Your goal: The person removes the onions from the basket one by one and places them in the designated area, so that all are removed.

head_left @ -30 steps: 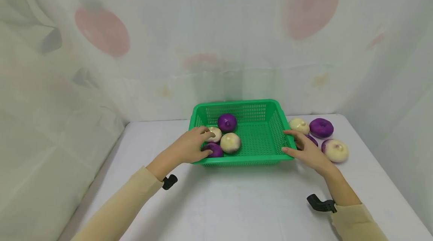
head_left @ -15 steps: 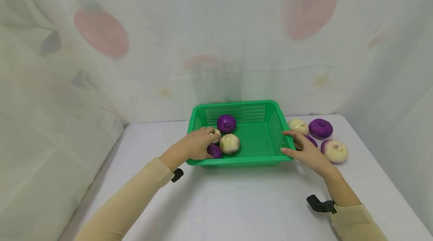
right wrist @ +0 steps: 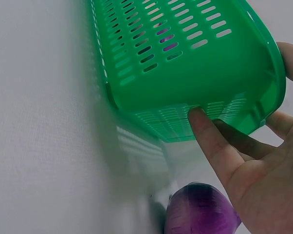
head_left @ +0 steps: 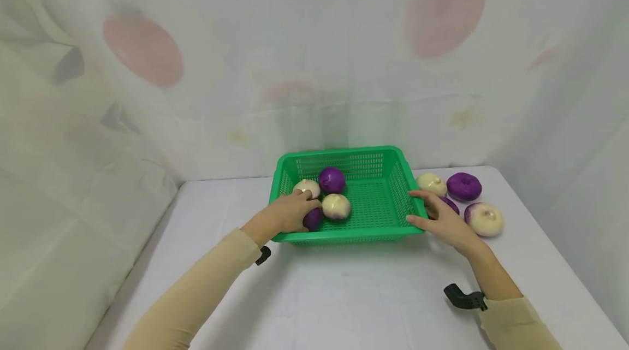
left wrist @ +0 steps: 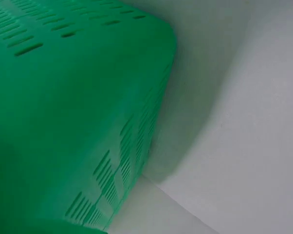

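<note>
In the head view, a green plastic basket (head_left: 344,235) stands on the white table. Inside, at its left end, my left hand (head_left: 285,213) grips a purple onion (head_left: 313,220), which its fingers partly cover. Close beside lie a whitish onion (head_left: 308,188), another whitish one with a purple tinge (head_left: 336,206), and a second purple onion (head_left: 331,181). My right hand (head_left: 444,221) holds the basket's right rim, thumb and fingers spread along it. The right wrist view has that hand (right wrist: 268,170) on the basket's corner (right wrist: 219,63). The left wrist view contains only the basket's outer wall (left wrist: 88,97), not the hand.
Right of the basket lie a whitish onion (head_left: 432,183), a purple one (head_left: 464,186), a whitish one with purple (head_left: 484,219), and another purple one (head_left: 450,204) partly behind my right hand. A patterned curtain (head_left: 314,66) hangs behind the white table (head_left: 344,295).
My left hand has moved rightward and deeper into the basket, its fingers closing over the purple onion. The whitish onion beside it has shifted slightly back. My right hand stays on the rim.
</note>
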`<action>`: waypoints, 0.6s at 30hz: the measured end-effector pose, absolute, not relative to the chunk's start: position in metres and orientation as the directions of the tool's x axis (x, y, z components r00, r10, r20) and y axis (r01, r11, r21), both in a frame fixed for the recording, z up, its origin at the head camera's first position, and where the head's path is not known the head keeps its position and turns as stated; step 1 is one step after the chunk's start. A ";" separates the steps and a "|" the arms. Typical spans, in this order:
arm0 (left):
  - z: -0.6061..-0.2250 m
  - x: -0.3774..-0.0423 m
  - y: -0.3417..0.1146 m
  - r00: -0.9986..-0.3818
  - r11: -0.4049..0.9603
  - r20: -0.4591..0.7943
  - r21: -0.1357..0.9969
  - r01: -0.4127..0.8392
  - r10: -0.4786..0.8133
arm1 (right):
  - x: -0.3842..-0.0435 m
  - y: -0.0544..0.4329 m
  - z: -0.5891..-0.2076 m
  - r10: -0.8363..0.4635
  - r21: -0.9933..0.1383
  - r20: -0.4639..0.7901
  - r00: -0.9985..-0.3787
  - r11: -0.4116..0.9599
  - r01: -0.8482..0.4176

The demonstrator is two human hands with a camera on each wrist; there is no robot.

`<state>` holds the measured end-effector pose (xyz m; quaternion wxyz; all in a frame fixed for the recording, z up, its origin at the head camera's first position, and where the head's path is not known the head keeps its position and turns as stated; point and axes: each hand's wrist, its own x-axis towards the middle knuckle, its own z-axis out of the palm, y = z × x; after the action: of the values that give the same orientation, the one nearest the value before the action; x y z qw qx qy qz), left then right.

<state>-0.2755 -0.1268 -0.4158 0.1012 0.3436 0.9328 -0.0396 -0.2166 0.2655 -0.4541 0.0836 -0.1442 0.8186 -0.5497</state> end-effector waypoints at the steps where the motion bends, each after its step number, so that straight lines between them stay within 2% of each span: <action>1: -0.417 -0.276 -0.127 -0.743 0.762 -0.217 -0.001 0.648 0.632 | -0.216 0.265 -0.453 -0.328 -0.925 0.022 -0.944 0.351 -0.143; 9: -0.421 -0.277 -0.126 -0.751 0.771 -0.226 0.000 0.636 0.620 | -0.216 0.264 -0.454 -0.333 -0.930 0.024 -0.943 0.339 -0.144; 18: -0.407 -0.280 -0.127 -0.775 0.792 -0.199 0.008 0.611 0.600 | -0.215 0.264 -0.451 -0.331 -0.929 0.023 -0.943 0.342 -0.142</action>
<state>-0.2804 -0.1270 -0.4067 0.0959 0.3213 0.9417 -0.0287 -0.2147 0.2645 -0.4512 0.0850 -0.1451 0.8146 -0.5551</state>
